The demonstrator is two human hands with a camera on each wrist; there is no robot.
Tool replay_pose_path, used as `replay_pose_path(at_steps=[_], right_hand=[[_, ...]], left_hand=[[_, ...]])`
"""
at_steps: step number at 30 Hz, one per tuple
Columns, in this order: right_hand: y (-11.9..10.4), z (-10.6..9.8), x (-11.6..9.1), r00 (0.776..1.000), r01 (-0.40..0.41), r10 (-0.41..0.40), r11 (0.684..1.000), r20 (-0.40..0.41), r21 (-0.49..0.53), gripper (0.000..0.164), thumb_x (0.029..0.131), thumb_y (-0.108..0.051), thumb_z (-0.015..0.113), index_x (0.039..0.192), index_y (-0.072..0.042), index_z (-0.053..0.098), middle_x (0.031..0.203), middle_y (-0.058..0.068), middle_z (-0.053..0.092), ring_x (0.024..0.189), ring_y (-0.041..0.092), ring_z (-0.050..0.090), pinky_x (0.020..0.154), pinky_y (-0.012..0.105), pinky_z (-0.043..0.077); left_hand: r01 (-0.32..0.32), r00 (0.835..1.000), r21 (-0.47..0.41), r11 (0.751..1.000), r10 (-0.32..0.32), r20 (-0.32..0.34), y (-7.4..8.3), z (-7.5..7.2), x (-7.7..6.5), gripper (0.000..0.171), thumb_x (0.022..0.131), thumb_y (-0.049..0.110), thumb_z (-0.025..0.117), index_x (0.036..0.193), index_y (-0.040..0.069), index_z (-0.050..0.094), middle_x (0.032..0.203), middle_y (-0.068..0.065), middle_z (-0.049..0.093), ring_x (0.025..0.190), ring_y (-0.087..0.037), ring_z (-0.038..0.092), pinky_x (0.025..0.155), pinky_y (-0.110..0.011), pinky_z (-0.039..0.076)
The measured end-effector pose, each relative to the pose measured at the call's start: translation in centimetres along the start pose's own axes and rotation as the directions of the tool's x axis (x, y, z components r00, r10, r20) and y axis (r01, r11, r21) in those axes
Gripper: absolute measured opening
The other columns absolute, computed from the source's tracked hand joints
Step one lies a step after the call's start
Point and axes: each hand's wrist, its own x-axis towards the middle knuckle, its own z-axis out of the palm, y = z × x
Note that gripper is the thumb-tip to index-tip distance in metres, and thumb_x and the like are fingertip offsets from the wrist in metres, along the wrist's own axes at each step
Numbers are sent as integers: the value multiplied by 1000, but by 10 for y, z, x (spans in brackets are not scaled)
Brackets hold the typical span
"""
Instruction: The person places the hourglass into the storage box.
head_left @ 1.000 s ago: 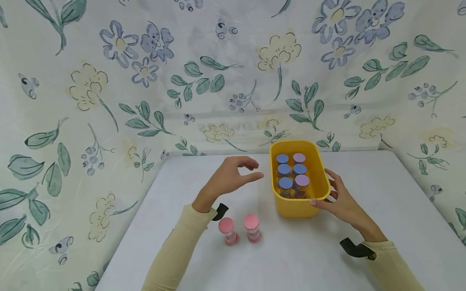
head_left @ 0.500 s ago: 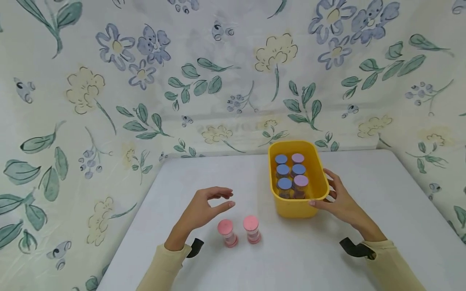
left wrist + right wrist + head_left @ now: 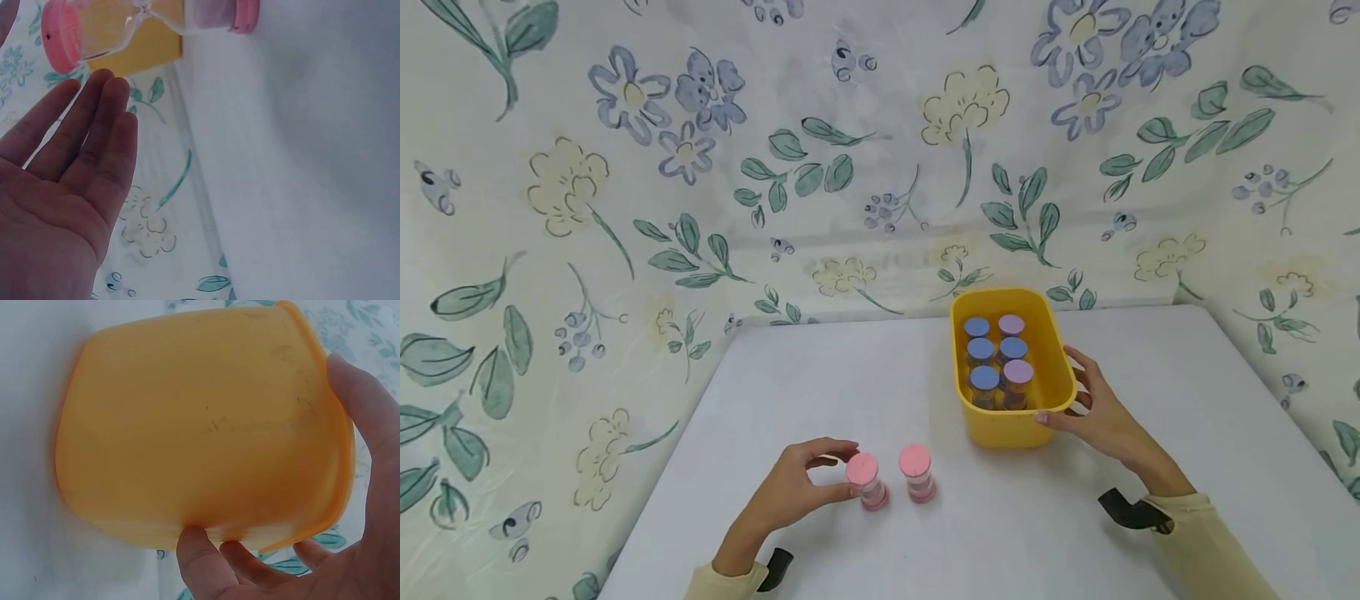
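Two sand timers with pink caps stand upright on the white table, a left one (image 3: 865, 481) and a right one (image 3: 917, 472). My left hand (image 3: 801, 483) is at the left timer, thumb and fingers spread to either side of its top cap. In the left wrist view, the left hand's fingers (image 3: 94, 131) look relaxed, just short of the clear glass timer (image 3: 119, 25). A yellow tub (image 3: 1011, 429) holds several timers with blue and purple caps (image 3: 984, 377). With the thumb at its rim and fingers against its side, my right hand (image 3: 1097, 412) grips the tub's near right corner.
The white table (image 3: 820, 375) reaches back to a wall of floral cloth (image 3: 850, 167), which also closes in the left and right sides. Both wrists wear black straps (image 3: 1131, 510). The tub stands toward the back, right of the two pink timers.
My left hand has moved from beside the tub down and left, then in to the left pink timer. My right hand has stayed on the tub.
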Motion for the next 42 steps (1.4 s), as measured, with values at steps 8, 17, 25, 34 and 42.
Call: replay_pose_path(at_steps=[8, 17, 25, 34, 42], right_hand=[[-1, 1, -1, 1000, 0, 0, 1000, -3, -2, 114, 91, -34, 80, 166, -20, -4, 167, 32, 19, 143, 55, 42, 110, 63, 44], [0, -1, 0, 1000, 2, -2, 1000, -4, -8, 115, 90, -35, 80, 166, -23, -6, 167, 31, 17, 143, 54, 42, 112, 65, 42], [2, 0, 1, 1000, 5, -5, 1000, -4, -8, 114, 91, -34, 80, 166, -23, -5, 167, 31, 19, 143, 54, 42, 110, 63, 44], [2, 0, 0, 1000, 10, -10, 1000, -7, -4, 114, 91, -33, 80, 166, -23, -5, 167, 31, 19, 143, 54, 42, 111, 63, 43], [0, 1, -1, 1000, 2, -2, 1000, -8, -8, 114, 90, -34, 80, 166, -22, -4, 167, 31, 19, 143, 54, 42, 111, 64, 42]], left_hand=[[49, 999, -47, 998, -50, -9, -10, 7, -7, 46, 81, 30, 89, 124, 21, 72, 121, 2, 75, 111, -4, 68, 100, -29, 59], [34, 996, -89, 995, -41, -80, -12, 14, -7, 47, 82, 27, 89, 124, 17, 72, 119, 1, 75, 107, -4, 68, 96, -28, 61], [-6, 994, -126, 992, -7, -105, -13, 19, -3, 42, 83, 22, 88, 121, 20, 73, 119, -1, 75, 108, -4, 68, 94, -26, 61], [-48, 992, -172, 984, 27, -121, -13, 20, 1, 39, 83, 12, 86, 120, 12, 72, 119, -9, 74, 108, -3, 67, 89, -25, 62], [-131, 982, -219, 967, 96, -165, -12, 16, 6, 38, 84, 3, 83, 120, 4, 71, 118, -20, 72, 107, -1, 67, 87, -26, 63]])
